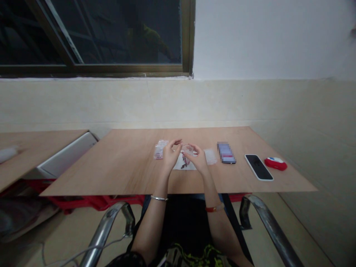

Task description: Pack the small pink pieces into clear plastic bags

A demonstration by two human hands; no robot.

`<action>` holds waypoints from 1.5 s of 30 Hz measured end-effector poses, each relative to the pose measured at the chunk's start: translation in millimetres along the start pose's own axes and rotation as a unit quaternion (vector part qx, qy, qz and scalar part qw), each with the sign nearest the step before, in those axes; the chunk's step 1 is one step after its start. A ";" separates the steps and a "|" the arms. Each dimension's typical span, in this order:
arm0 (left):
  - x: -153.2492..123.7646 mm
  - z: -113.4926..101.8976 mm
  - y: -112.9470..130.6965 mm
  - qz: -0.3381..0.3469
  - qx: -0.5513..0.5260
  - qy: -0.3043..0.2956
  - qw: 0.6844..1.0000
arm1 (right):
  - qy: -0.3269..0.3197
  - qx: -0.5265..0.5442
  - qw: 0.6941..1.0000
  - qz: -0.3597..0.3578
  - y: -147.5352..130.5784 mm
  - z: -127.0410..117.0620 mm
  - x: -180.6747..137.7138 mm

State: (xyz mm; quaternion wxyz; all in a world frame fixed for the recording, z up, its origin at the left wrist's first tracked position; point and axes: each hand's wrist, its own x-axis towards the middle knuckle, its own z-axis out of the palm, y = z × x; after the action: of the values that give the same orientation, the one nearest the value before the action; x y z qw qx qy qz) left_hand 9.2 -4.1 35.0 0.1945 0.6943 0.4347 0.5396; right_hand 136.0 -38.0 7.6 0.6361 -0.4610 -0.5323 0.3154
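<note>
Both my hands meet over the middle of the wooden table (116, 167). My left hand (170, 153) and my right hand (196, 157) pinch a small clear plastic bag (187, 149) between their fingertips, held just above the tabletop. Under it lies a white sheet with several small dark parts (184, 163). A stack of small clear bags (160, 149) lies just left of my left hand, and another clear bag (210, 156) lies just right of my right hand.
To the right lie a blurred purple item (226, 152), a black phone in a white case (259, 167) and a red and white object (275, 163). A second table (33, 148) stands on the left. Chrome chair arms (264, 218) flank my lap.
</note>
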 end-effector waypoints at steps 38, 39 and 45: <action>3.9 -13.2 0.6 -0.053 -0.026 0.000 0.998 | 0.008 -0.039 0.999 0.001 14.9 5.8 0.7; 2.8 -12.2 6.3 -0.039 -0.015 -0.001 0.999 | 0.007 -0.040 0.999 0.003 15.8 6.9 0.8; -5.8 -0.7 12.3 0.016 0.086 -0.035 0.996 | 0.002 -0.022 1.000 -0.002 18.7 8.7 2.8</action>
State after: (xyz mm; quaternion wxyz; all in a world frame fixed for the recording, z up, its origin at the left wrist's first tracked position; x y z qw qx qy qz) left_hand 13.2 -15.7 40.9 0.1407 0.7337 0.4610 0.4789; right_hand 129.9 -26.3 -8.5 0.6272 -0.4747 -0.5390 0.3014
